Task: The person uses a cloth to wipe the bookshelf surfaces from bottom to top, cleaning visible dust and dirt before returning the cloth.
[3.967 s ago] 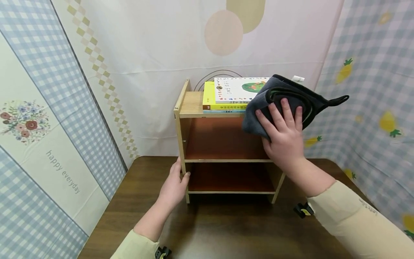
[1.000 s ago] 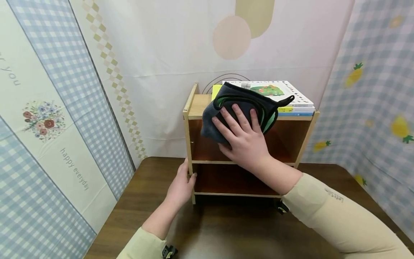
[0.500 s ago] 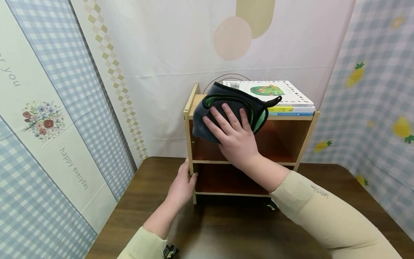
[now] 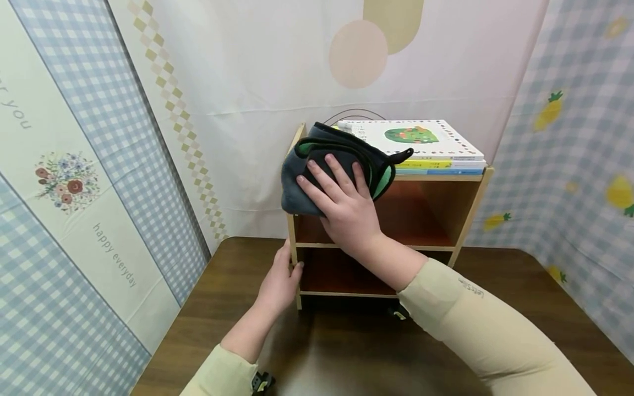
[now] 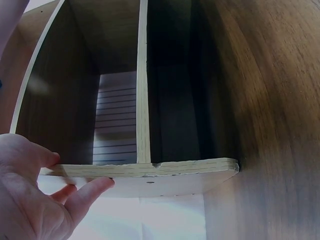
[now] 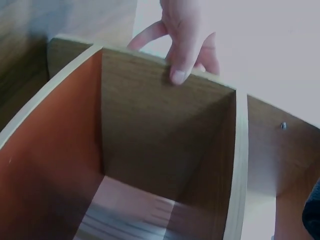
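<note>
A small wooden shelf [image 4: 470,220] with a brown interior stands on the table. My left hand [image 4: 277,283] grips its left side panel low down, thumb inside and fingers outside; the left wrist view shows that panel [image 5: 185,167] beside the hand. A folded dark grey cloth [image 4: 299,187] with black edging, green inner folds and a hanging loop covers the left end of the top board. My right hand [image 4: 349,209] presses flat on the cloth with its fingers spread and straight. The dark edge of the cloth [image 6: 312,215] shows in the right wrist view.
Several stacked books [image 4: 436,146], a white one uppermost, lie on the right part of the shelf top. The brown wooden table [image 4: 223,269] extends around the shelf. Patterned cloth hangings [image 4: 247,154] surround the table behind and at both sides.
My right hand has slid the cloth left along the shelf's top front, from the right end to the left end, uncovering the books' right side. The left hand keeps its grip.
</note>
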`<control>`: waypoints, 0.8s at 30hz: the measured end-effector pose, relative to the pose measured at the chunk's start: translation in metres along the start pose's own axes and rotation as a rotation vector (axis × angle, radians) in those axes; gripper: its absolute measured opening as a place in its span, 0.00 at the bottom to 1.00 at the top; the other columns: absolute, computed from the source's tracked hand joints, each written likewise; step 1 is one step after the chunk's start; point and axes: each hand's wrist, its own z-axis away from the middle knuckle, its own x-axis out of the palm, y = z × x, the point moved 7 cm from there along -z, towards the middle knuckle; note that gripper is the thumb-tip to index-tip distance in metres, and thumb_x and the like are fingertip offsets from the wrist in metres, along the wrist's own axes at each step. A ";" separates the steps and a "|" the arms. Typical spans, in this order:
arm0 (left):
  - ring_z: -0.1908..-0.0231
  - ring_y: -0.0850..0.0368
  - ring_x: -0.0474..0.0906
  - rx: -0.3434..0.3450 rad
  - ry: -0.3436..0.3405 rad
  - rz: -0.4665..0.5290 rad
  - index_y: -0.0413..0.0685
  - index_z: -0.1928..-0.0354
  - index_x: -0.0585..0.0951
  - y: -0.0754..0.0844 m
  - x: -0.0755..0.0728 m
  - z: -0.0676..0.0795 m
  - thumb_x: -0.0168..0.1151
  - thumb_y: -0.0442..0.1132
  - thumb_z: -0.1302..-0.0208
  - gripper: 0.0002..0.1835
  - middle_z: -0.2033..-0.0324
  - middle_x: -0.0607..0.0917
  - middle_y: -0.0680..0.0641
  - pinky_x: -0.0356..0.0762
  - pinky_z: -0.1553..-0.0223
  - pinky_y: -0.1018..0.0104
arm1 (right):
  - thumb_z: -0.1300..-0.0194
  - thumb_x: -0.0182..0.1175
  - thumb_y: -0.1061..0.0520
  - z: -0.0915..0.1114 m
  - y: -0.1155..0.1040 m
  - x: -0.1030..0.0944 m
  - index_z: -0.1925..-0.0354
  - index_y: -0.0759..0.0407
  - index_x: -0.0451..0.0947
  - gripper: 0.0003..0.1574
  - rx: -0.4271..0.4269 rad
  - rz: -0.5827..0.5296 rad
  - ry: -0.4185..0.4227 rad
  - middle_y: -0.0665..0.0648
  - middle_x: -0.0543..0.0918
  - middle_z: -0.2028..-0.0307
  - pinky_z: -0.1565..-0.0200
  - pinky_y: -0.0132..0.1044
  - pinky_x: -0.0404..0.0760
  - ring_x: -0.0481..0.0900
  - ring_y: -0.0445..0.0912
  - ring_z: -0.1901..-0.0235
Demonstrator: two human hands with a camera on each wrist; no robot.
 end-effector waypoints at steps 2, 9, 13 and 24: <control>0.48 0.45 0.77 0.007 -0.003 0.002 0.76 0.22 0.39 -0.001 -0.002 0.001 0.52 0.41 0.24 0.42 0.28 0.61 0.43 0.76 0.57 0.51 | 0.37 0.64 0.62 -0.004 -0.007 0.002 0.32 0.46 0.72 0.36 -0.011 -0.007 -0.014 0.53 0.67 0.29 0.29 0.59 0.44 0.49 0.50 0.24; 0.48 0.45 0.77 0.059 -0.012 0.011 0.77 0.23 0.38 -0.003 -0.006 0.003 0.53 0.39 0.24 0.43 0.30 0.61 0.41 0.76 0.56 0.51 | 0.34 0.61 0.60 -0.012 -0.027 0.007 0.30 0.44 0.70 0.35 -0.039 0.024 -0.073 0.52 0.64 0.27 0.29 0.59 0.43 0.47 0.51 0.24; 0.49 0.45 0.75 0.083 -0.015 0.017 0.76 0.23 0.39 -0.003 -0.010 0.006 0.53 0.38 0.25 0.44 0.30 0.62 0.41 0.76 0.56 0.50 | 0.34 0.61 0.60 -0.015 -0.035 0.006 0.31 0.44 0.71 0.35 -0.035 0.054 -0.083 0.52 0.64 0.27 0.29 0.59 0.42 0.47 0.51 0.24; 0.45 0.45 0.74 0.092 -0.045 0.030 0.76 0.22 0.39 -0.010 -0.017 0.015 0.53 0.39 0.24 0.43 0.30 0.62 0.41 0.75 0.54 0.49 | 0.34 0.62 0.59 -0.004 -0.056 0.010 0.32 0.43 0.72 0.34 -0.038 0.139 -0.121 0.52 0.65 0.28 0.29 0.60 0.45 0.49 0.52 0.24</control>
